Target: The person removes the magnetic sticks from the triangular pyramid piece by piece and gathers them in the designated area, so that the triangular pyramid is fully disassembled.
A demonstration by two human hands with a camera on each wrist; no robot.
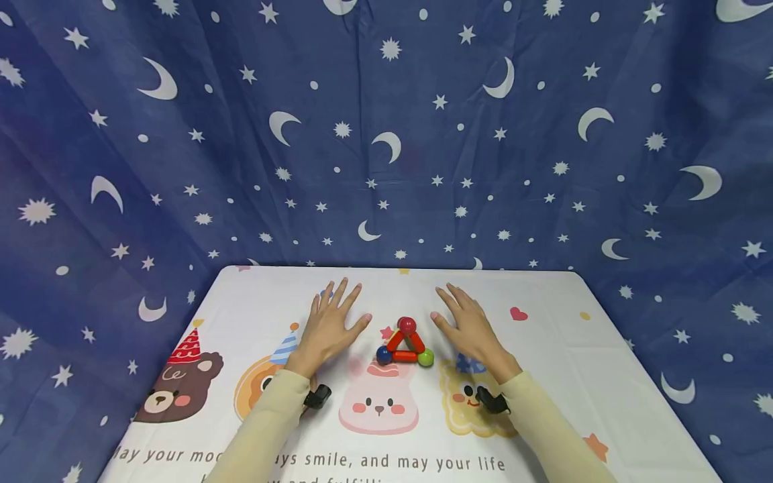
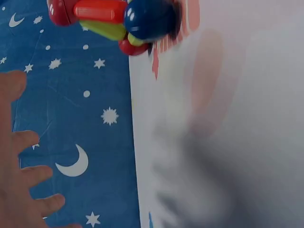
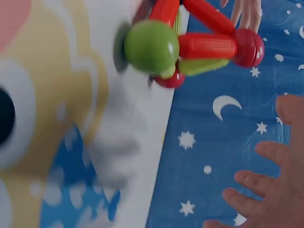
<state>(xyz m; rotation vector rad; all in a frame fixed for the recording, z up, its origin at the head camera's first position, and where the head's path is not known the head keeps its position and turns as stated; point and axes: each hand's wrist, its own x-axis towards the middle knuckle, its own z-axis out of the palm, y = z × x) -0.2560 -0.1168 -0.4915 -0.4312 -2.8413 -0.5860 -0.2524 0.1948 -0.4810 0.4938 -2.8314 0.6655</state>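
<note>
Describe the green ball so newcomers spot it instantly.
On the white table, between the left hand and right hand, stands a triangular structure. In the head view, the green ball is its lower right corner; the lower left ball is blue, the top ball red.

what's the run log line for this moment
left hand: holds nothing | right hand: holds nothing | ball-and-rod structure: on table, between hands

A pyramid of rods and balls stands between the left hand and the right hand, with a narrow gap on either side and open air above. Left sleeve and right sleeve bar sideways entry; a lane between them runs over the table from the near side. The curtain walls off the far edge.
</note>
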